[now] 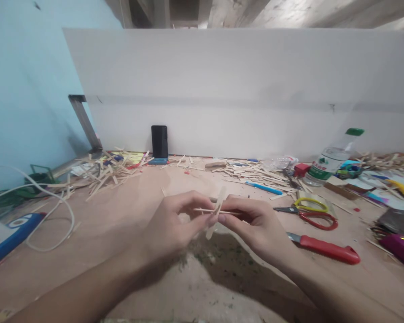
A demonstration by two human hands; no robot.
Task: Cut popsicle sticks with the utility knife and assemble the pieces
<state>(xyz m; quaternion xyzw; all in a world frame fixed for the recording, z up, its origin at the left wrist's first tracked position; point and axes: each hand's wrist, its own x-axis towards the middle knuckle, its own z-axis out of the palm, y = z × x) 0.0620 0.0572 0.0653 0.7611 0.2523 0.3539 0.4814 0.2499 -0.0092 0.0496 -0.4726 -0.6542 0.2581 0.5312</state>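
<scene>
My left hand (pixel 177 220) and my right hand (pixel 255 217) meet above the middle of the table, thumbs and fingers pinched. Between the fingertips stands a flat wooden craft stick (pixel 220 200), tilted, its lower end showing below the thumbs. A thin wooden stick (pixel 202 210) crosses it sideways, running from the left fingers to the right ones. Whether the two sticks are joined is hidden by the fingertips. To the right of my right hand lie scissors (pixel 318 220) with red and yellow handles and a red-handled knife (pixel 330 249).
Loose wooden sticks (pixel 104 177) lie heaped along the back. A black phone (pixel 159 141) leans against the white board (pixel 222 89). At right are a water bottle (pixel 326 166) and a blue pen (pixel 264 187). A white cable (pixel 72 215) loops at left beside a blue object (pixel 16 237).
</scene>
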